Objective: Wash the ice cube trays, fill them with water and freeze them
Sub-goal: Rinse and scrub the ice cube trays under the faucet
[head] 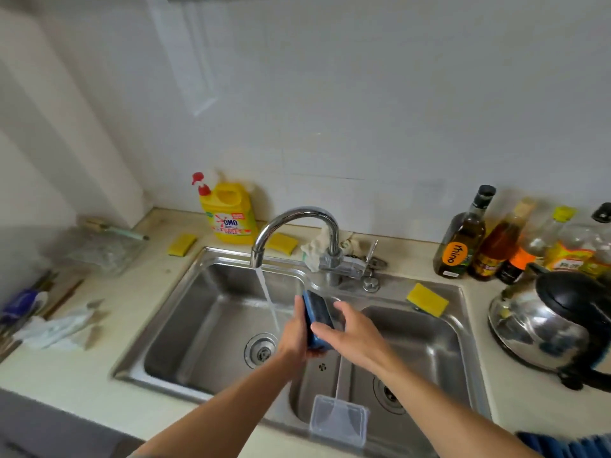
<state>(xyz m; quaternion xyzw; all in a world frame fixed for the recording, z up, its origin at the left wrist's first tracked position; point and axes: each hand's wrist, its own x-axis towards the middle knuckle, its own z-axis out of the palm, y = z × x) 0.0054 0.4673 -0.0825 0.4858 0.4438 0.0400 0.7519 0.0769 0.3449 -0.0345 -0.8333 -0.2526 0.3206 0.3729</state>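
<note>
Step in hand: the person is washing a blue rectangular plastic ice cube tray (319, 317) over the stainless-steel double sink (185, 312).
Tray position: it is standing on end between the two hands, above the divider of the basins.
Left hand: the left hand (295, 332) is gripping the tray along its left side, fingers curled round it.
Right hand: the right hand (352, 332) is lying against the tray's right face with straight fingers, clasping nothing.
Water: the stream (267, 299) from the curved chrome tap (299, 213) is falling just left of the left hand and seems to be missing the tray.
Doing it well: the tray probably needs shifting left under the stream, cavities facing the water, while the right fingers are rubbing each pocket; the left grip should stay firm, as wet plastic is likely slippery.
Trays counted: one.
Clear rectangular plastic lid (339, 421): one, near the wrists on the sink's front edge.
Yellow rectangular sponges (427, 299): three, all beyond the hands.
Yellow detergent jug (233, 214): one, beyond the left hand.
</note>
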